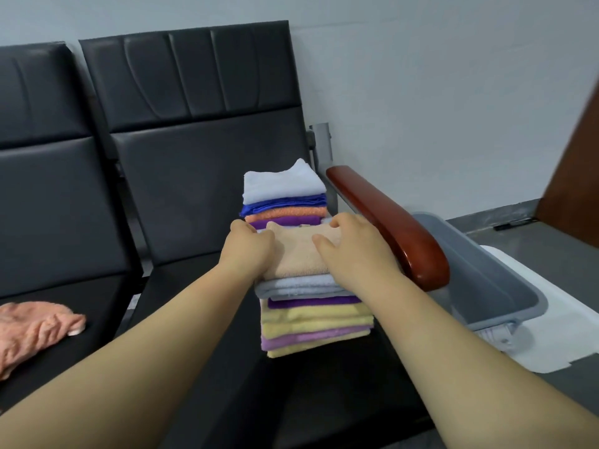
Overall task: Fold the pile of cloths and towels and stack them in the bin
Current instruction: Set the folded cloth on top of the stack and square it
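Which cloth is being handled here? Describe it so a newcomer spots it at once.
Find the black seat beside the red-brown armrest; two stacks of cloths sit on it. On top of the nearer stack lies the beige cloth, held by the left hand and right hand, the only beige one above purple, yellow and grey layers.

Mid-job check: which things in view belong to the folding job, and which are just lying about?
Job: beige cloth, held by left hand and right hand; near folded stack; far folded stack; unfolded pink cloth; grey bin.
Just there: black chairs; wooden armrest; white sheet on the floor.
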